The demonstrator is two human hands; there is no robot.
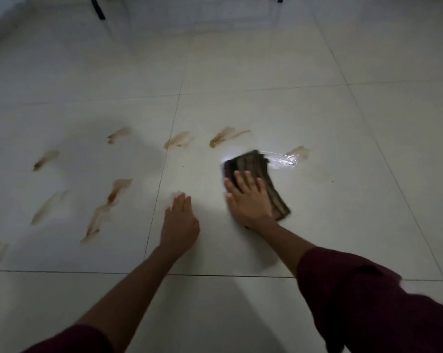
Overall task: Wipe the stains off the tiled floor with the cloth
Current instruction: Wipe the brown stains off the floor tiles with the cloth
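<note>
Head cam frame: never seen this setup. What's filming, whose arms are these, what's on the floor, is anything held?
There is no machine here. A person wears a wide-angle camera on the head, looking forward and down, so the two arms coming in from the bottom edge are their own.

The right hand lies flat, fingers spread, pressing a dark striped cloth onto the tiled floor. Nothing is gripped; the cloth is pushed under the palm. Just beyond the cloth is a shiny wet streak.

The left hand rests on the floor, seemingly as support, with straight fingers.

Brown smeared stains are scattered over the tiles, mostly to the left and ahead of the hands. At the top edge a dark furniture leg shows. The frame is dim and slightly blurred.
</note>
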